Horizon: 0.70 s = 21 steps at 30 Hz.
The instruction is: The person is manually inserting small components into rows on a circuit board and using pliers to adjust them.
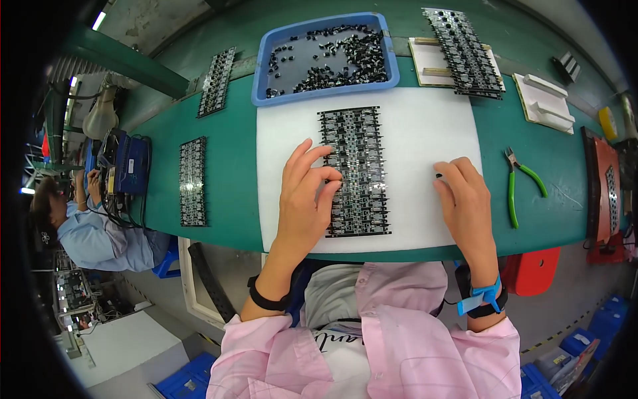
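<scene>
A panel of joined circuit boards (355, 173), dark and densely patterned, lies lengthwise on a white foam sheet (415, 226) in front of me. My left hand (307, 196) is over the panel's left edge. Its thumb and index finger close in a pinch at the board surface; whatever is between them is too small to make out. Off to the right of the panel, my right hand (466, 203) hovers low above the foam, thumb and index finger curled together. At its fingertips shows a small black component (438, 175).
Behind the foam stands a blue tray (259, 70) of loose black components. More board panels lie left (193, 181), far left (216, 81) and far right (463, 53). Green-handled cutters (512, 193) and a white fixture (545, 105) are at right. Another person (106, 233) works at left.
</scene>
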Each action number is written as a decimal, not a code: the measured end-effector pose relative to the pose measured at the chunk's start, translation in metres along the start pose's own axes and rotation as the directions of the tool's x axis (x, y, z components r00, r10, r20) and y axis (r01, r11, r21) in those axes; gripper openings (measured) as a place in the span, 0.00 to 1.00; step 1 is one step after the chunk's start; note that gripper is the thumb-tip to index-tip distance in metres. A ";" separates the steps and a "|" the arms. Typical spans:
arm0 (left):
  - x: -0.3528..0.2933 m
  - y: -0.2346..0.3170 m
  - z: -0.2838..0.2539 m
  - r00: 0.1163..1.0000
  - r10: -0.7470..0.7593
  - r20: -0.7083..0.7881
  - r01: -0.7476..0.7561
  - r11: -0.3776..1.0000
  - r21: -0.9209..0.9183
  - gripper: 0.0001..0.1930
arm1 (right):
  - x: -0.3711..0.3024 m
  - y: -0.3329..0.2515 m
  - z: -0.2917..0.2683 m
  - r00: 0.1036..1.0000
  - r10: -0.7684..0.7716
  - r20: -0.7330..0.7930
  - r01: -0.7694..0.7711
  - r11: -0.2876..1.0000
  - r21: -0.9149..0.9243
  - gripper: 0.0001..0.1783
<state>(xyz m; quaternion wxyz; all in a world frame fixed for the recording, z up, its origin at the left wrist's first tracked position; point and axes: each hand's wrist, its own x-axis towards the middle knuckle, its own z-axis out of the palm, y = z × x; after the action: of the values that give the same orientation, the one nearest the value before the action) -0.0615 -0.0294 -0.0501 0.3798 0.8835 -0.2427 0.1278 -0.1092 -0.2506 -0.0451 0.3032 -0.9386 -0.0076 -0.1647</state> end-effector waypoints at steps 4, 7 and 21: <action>0.005 -0.002 0.002 1.000 0.002 -0.016 -0.002 1.000 0.018 0.06 | -0.002 0.006 0.003 0.997 -0.074 -0.029 0.074 0.997 0.003 0.06; 0.007 -0.004 0.006 0.999 0.023 -0.028 -0.023 1.000 0.014 0.06 | -0.004 0.007 0.005 0.995 -0.084 -0.051 0.084 0.996 0.010 0.05; 0.008 -0.002 0.005 0.998 -0.012 0.060 0.011 1.000 0.018 0.06 | -0.011 0.009 0.003 0.976 0.088 -0.198 -0.023 0.952 0.306 0.04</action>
<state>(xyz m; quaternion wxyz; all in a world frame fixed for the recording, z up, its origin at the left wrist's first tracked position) -0.0536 -0.0346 -0.0519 0.3650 0.8917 -0.2478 0.1012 -0.1173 -0.2558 -0.0560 0.4465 -0.8585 0.0258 -0.2508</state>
